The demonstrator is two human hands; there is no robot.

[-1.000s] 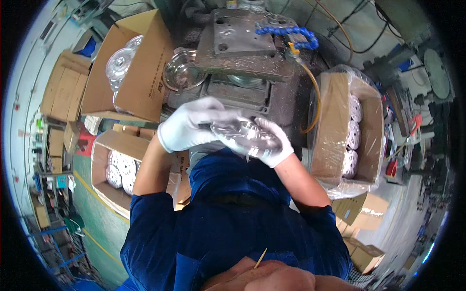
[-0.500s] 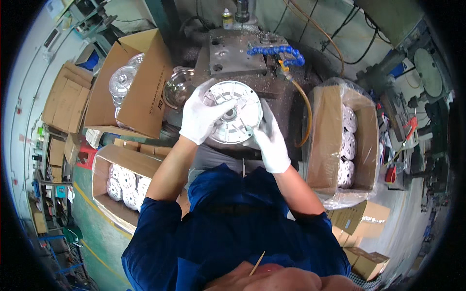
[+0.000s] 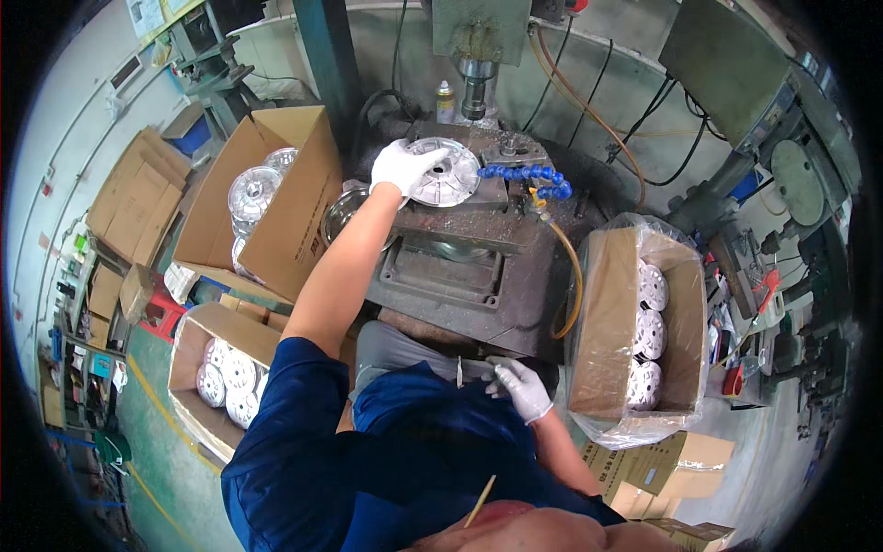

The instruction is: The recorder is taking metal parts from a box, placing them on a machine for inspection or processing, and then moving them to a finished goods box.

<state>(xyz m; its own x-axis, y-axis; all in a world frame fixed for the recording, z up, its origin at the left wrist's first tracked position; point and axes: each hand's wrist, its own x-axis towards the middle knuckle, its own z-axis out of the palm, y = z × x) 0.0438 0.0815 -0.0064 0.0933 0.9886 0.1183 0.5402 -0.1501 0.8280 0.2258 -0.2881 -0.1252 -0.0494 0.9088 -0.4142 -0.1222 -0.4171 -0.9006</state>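
A round silver cast-metal disc (image 3: 451,177) with ribs and a hub hole is at the machine's upper metal plate (image 3: 494,195). My gloved left hand (image 3: 402,168) grips its left edge, thumb over the face and the other fingers largely hidden. Down by my lap is my gloved right hand (image 3: 521,390), apart from the disc, its fingers loosely bent and spread with nothing visible in them. A shiny metal bowl-shaped part (image 3: 342,219) sits left of the plate, partly behind my left forearm.
Above the plate hangs the machine's spindle (image 3: 475,92). A blue jointed coolant hose (image 3: 524,173) reaches in from the right. Cardboard boxes with metal discs stand at left (image 3: 317,175), lower left (image 3: 189,350) and right (image 3: 602,322). A spray can (image 3: 445,103) stands behind.
My left hand has carried the disc forward from in front of me to the machine plate. My right hand has let go and dropped back to my lap. The view has tilted up.
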